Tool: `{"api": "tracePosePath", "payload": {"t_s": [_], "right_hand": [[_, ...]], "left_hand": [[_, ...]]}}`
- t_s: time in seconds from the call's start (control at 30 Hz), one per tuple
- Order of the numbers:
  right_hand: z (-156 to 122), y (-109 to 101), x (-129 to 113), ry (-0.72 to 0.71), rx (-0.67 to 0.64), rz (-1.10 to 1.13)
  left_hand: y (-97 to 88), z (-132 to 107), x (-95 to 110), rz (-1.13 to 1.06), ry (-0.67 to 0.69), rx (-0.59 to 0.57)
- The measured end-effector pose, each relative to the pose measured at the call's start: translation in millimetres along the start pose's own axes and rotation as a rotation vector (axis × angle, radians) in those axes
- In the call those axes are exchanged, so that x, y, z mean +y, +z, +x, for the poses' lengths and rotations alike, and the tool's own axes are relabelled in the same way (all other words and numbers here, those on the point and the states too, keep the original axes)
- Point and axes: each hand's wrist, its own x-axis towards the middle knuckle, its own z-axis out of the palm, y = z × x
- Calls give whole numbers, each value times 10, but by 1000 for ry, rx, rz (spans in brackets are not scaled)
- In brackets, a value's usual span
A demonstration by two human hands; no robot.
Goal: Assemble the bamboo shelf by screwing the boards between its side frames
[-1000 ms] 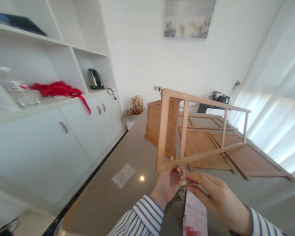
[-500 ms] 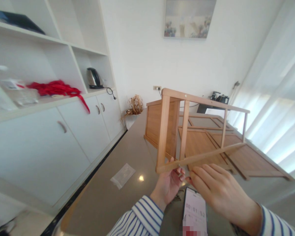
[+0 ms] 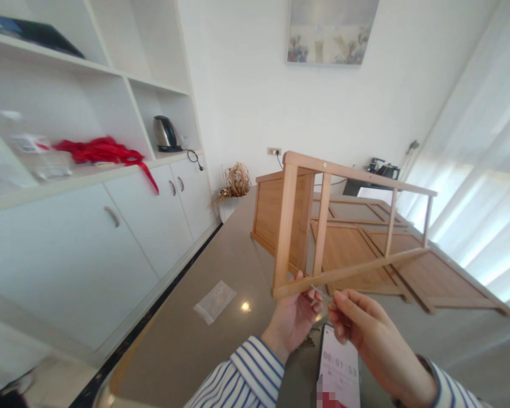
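Observation:
My left hand (image 3: pixel 295 314) grips the near bottom rail of a bamboo ladder-like frame (image 3: pixel 323 226) and holds it up above the grey table (image 3: pixel 187 345). My right hand (image 3: pixel 361 328) pinches a thin metal tool (image 3: pixel 322 293), seemingly a hex key, whose tip meets the rail close to my left fingers. Flat bamboo panels (image 3: pixel 357 249) lie on the table behind the frame. An upright bamboo panel (image 3: pixel 272 212) stands at the frame's far left.
A phone (image 3: pixel 339 368) showing a timer lies on the table under my right wrist. A small clear plastic bag (image 3: pixel 215 301) lies to the left. White cabinets with a kettle (image 3: pixel 164 133) and red cloth (image 3: pixel 97 150) line the left wall.
My right hand has turned from lying flat against the rail to a pinch on the thin tool. The frame and my left hand stay nearly still.

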Motion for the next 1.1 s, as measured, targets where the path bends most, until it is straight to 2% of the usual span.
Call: {"api": "tracePosePath", "payload": {"t_s": [0.1, 0.17, 0.23, 0.33, 0.53, 0.63, 0.77, 0.9, 0.97, 1.1], "right_hand": [[-22, 22, 34, 58, -17, 161], [-18, -1, 63, -7, -29, 87], [-3, -51, 88, -138, -27, -125], [23, -149, 78, -406, 9, -572], [23, -283, -148, -1089, 3, -1346], [0, -287, -236, -1244, -21, -1605], [-26, -254, -215, -1223, -29, -1651], [-41, -200, -118, -1101, -15, -1498], [-53, -153, -79, -975, 30, -1321], [-67, -6, -34, -551, 93, -822]], "left_hand": [[-4, -2, -5, 4, -4, 17], [0, -4, -5, 9, -3, 15], [7, -6, -3, 16, 12, 9], [15, -6, 2, 19, 24, 7], [2, 6, 9, -26, 2, -19], [-1, 10, 9, -41, -7, -31], [7, 4, 9, -48, -10, -27], [19, -9, 11, -34, -6, -23], [24, -12, 13, -16, -4, -10], [38, -6, 16, 22, -5, -8]]}}
